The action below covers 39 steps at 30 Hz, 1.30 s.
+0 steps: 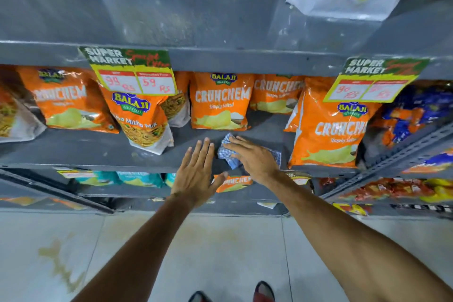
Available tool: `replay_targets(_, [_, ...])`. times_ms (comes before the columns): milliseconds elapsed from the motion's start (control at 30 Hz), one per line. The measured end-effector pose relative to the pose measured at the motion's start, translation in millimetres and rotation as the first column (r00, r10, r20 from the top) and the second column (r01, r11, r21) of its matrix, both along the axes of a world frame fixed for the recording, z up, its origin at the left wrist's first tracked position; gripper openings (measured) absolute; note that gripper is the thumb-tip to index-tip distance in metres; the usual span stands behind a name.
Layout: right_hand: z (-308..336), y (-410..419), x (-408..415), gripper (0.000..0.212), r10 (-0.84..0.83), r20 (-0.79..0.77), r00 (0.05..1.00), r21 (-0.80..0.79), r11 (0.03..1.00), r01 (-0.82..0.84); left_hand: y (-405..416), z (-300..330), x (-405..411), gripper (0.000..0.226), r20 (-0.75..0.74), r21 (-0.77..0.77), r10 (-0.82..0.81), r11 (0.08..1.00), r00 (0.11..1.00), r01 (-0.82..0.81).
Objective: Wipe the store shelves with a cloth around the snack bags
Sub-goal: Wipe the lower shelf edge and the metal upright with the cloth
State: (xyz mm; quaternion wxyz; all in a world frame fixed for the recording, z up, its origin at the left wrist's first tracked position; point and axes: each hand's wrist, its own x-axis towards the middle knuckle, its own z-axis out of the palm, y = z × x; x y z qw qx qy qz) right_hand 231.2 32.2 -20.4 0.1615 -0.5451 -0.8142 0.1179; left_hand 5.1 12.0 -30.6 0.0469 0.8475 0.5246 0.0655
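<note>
Wiping the gap between the snack bags

My right hand (255, 162) presses flat on the checked cloth (229, 154), on the middle shelf (73, 152) between orange bags (220, 102); my left hand (198, 174) hovers open, empty. Other shelves apparently remain.

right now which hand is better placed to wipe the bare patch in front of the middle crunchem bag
Right. The right hand already lies flat on the blue checked cloth, just below that Crunchem bag. The left hand is open, empty, beside the cloth.
</note>
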Motion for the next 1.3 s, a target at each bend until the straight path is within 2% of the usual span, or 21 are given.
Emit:
replay_targets(100, [24,-23,1,0.052,-0.034,-0.111,0.993,0.026,0.999,0.037,-17,31,-3,0.09,0.059,0.085,-0.02,0.996,0.998,0.015])
replay_targets(200, [53,-51,-1,0.05,-0.088,-0.286,0.954,0.013,0.995,0.096,-35,69,-10,0.089,0.08,0.138,-0.046,0.99,0.996,0.034])
replay_targets(333, [103,-80,-16,0.045,-0.064,-0.421,0.905,0.029,0.996,0.084,-53,125,-27,0.089,0.088,0.211,-0.038,0.977,0.995,0.018])
replay_targets(567, [183,-82,-68,0.042,0.151,-0.508,0.848,0.152,0.985,-0.084,-77,222,-79,0.087,0.044,0.454,0.014,0.89,0.999,-0.033])
replay_targets(767, [253,-70,-135,0.052,0.383,-0.462,0.8,0.3,0.916,-0.265,-90,256,-158,0.087,0.135,0.562,0.198,0.792,0.971,-0.24])
replay_targets(867, [282,-56,-188,0.061,0.464,-0.467,0.753,0.345,0.879,-0.328,-78,263,-213,0.085,0.141,0.59,0.249,0.756,0.958,-0.283])
replay_targets(967, [302,-38,-260,0.052,0.487,-0.535,0.69,0.375,0.869,-0.322,-53,274,-278,0.085,0.192,0.637,0.262,0.7,0.946,-0.323])
replay_targets(1167, [341,14,-467,0.039,0.365,-0.691,0.624,0.332,0.927,-0.176,18,325,-448,0.083,0.273,0.744,0.236,0.563,0.933,-0.36])
replay_targets(1300, [383,74,-565,0.036,0.296,-0.691,0.659,0.346,0.937,-0.058,69,379,-531,0.083,0.322,0.784,0.214,0.486,0.922,-0.387])
